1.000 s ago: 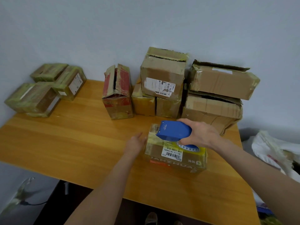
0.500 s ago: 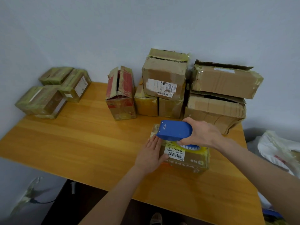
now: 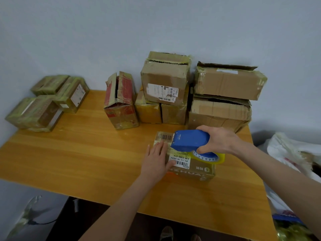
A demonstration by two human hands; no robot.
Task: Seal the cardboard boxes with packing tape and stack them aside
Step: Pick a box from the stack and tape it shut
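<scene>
Cardboard box (image 3: 196, 171), at 4 o'clock on the table (image 3: 78, 153), is mid-taping: the left hand (image 3: 154, 164) presses flat-fingered on top and the right hand (image 3: 220, 140) grips the blue tape dispenser (image 3: 190, 140), with four taped boxes (image 3: 41, 110) at 10 o'clock and an open-flapped stack (image 3: 225, 82) at 1 o'clock outstanding.

Ten cardboard boxes (image 3: 225, 84) can be counted, along with one blue tape dispenser (image 3: 189, 140) and one wooden table (image 3: 86, 153).

Soft even light, blurred, warped edges
</scene>
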